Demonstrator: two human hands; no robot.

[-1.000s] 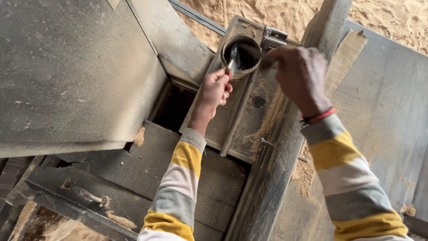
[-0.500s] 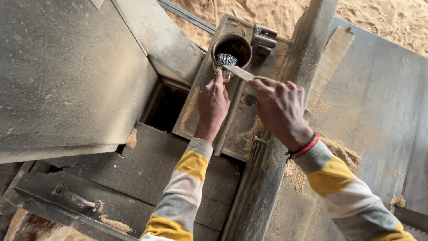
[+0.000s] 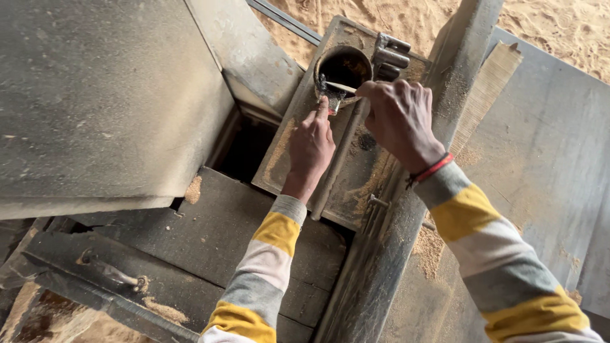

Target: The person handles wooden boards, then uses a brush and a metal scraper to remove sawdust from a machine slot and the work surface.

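Note:
A round dark tin (image 3: 344, 63) with black grease inside stands at the far end of a dusty metal plate (image 3: 287, 149). My right hand (image 3: 400, 121) is shut on a thin flat stick (image 3: 340, 87) whose tip lies across the tin's near rim. My left hand (image 3: 311, 145) holds nothing. Its forefinger is stretched out to a dark lump of grease (image 3: 330, 98) at the tin's near edge, under the stick's tip, while its other fingers are curled. Both sleeves are striped yellow, grey and white. A red band circles my right wrist.
A large grey panel (image 3: 108, 101) fills the left. A dark square opening (image 3: 248, 149) lies beside the plate. A metal rod (image 3: 337, 171) runs along the plate. A dusty upright beam (image 3: 406, 216) crosses at the right. A bolt handle (image 3: 111, 273) sits at lower left; sawdust (image 3: 432, 244) and sand lie around.
The stick has passed from my left hand to my right. My right hand came down from the beam to the tin, and my left hand now points a finger at the grease.

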